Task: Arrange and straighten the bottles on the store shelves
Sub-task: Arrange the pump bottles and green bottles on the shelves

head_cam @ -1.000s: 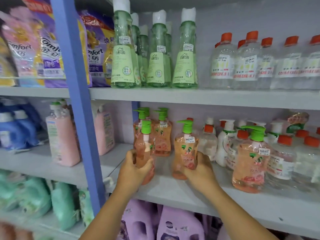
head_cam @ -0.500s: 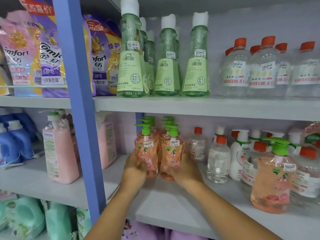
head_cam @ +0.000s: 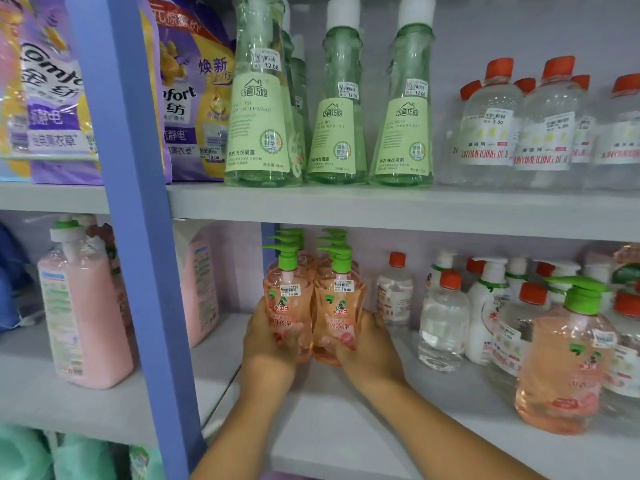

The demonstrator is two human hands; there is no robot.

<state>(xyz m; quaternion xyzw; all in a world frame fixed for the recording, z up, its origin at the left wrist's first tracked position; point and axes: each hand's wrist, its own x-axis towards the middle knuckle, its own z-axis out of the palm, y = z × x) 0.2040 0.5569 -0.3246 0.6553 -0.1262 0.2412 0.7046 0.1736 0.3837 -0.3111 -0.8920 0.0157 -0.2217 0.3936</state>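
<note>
Two pink pump bottles stand upright side by side on the middle shelf, just right of the blue post. From the head view, the left hand holds the left bottle and the right hand the right bottle, each grip wrapped low around its base. More pump bottles queue directly behind them. A stray pink bottle stands far right of the post, nearer the right hand.

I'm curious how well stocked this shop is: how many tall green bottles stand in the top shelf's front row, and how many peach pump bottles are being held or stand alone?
Tall green bottles, front row: 3
Peach pump bottles, held: 2
Peach pump bottle, alone at right: 1
Total: 6
</note>
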